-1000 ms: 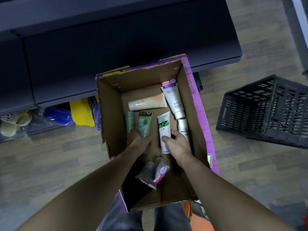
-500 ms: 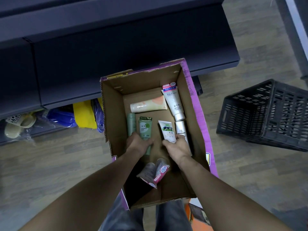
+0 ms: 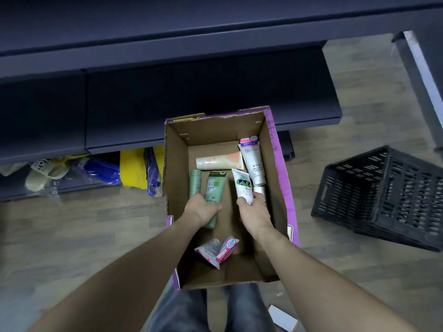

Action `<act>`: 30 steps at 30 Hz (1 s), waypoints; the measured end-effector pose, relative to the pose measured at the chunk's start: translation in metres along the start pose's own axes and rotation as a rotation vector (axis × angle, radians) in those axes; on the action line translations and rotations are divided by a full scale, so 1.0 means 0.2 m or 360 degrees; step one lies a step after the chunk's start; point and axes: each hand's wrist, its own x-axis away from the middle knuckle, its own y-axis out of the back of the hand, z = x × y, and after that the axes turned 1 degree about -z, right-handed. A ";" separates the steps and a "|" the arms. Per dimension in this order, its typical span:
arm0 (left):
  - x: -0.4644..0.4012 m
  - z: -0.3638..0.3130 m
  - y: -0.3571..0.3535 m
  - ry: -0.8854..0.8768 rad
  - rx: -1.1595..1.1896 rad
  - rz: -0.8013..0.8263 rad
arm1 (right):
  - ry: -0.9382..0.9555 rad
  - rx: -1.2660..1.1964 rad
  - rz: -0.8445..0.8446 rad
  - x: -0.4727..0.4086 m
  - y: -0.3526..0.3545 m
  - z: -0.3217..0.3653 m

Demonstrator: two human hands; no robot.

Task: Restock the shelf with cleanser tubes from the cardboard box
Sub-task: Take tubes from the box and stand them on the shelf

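Note:
An open cardboard box (image 3: 176,161) with purple outer sides stands on the floor before the dark shelf (image 3: 191,99). Both my hands are inside it. My left hand (image 3: 202,208) grips a green cleanser tube (image 3: 215,186), beside a slimmer green tube (image 3: 195,184). My right hand (image 3: 253,209) holds a white tube with a cow picture (image 3: 242,185), lifted off the box floor. A cream-and-orange tube (image 3: 219,161), a white "Facial" tube with a pink end (image 3: 251,159) and a silver tube (image 3: 260,190) lie further in. Two pink-and-grey tubes (image 3: 218,250) lie near me.
A black plastic crate (image 3: 381,197) lies tipped on the wooden floor to the right. Under the shelf at left sit yellow and blue bags (image 3: 134,172) and a pale slipper (image 3: 45,174). An orange-and-white object (image 3: 282,318) lies by my legs.
My right hand has closed on the cow-picture tube and raised it. My left hand has settled round the green tube. The view has tilted up, showing more shelf.

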 end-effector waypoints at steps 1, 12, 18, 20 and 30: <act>0.02 0.00 0.00 -0.0008 0.0019 -0.0011 | 0.0025 0.0009 0.0007 0.01 0.02 0.00; 0.27 -0.11 0.16 -0.0270 0.0153 -0.0425 | 0.0294 -0.0066 0.0061 0.19 0.14 0.16; 0.37 -0.17 0.27 -0.0433 0.0212 -0.0593 | 0.0450 -0.0042 -0.0092 0.28 0.21 0.29; 0.40 -0.20 0.31 -0.0494 0.0236 -0.0640 | 0.0505 -0.0055 -0.0170 0.31 0.22 0.33; 0.63 -0.36 0.59 -0.0720 0.0309 -0.0812 | 0.0876 -0.0150 -0.0386 0.55 0.34 0.64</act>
